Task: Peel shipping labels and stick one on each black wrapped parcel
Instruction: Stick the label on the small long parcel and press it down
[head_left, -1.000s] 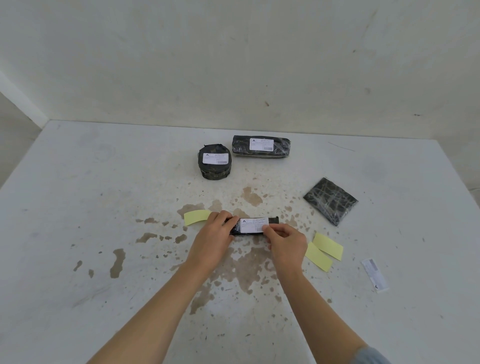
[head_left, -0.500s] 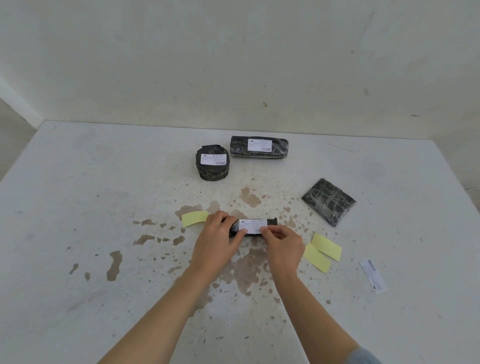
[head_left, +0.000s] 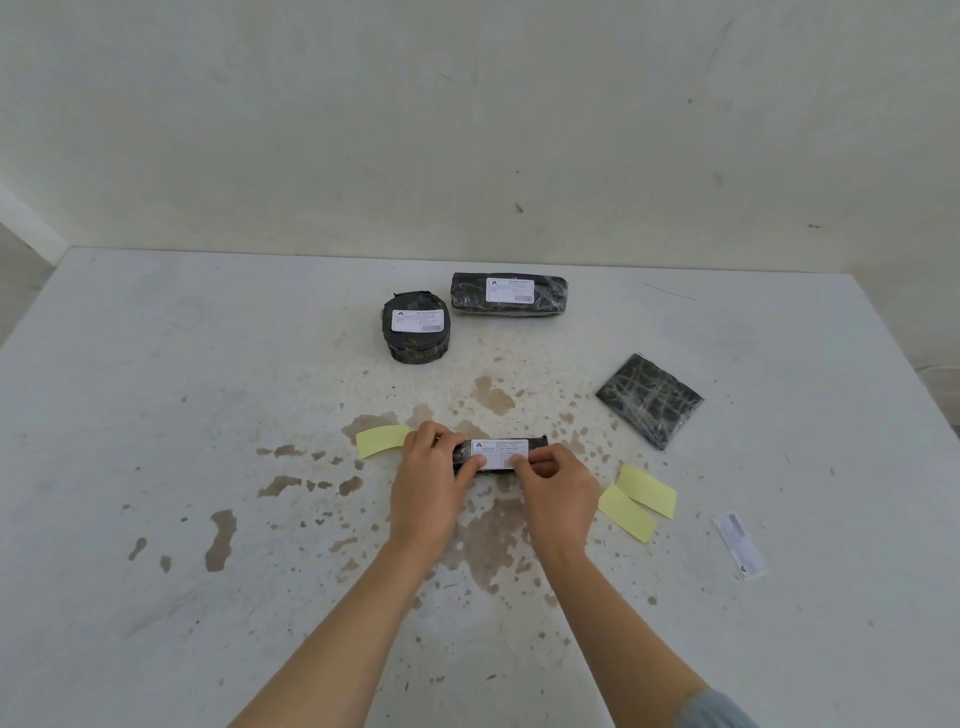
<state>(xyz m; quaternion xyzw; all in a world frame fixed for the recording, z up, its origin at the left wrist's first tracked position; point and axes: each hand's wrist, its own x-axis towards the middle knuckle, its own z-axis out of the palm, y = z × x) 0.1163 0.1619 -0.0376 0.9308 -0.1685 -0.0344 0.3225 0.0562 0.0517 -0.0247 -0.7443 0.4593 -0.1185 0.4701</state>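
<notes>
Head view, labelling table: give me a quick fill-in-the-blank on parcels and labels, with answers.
1. The number of black wrapped parcels on the white stained table is ___.
2. The only parcel with no white label is the flat square black parcel, lying to the ___ of the hands.
3. Both hands, left hand and right hand, press a white shipping label onto the ___ black parcel.
4. The yellow backing strips on the table number ___.

Answers: four; right; long narrow; three
</notes>
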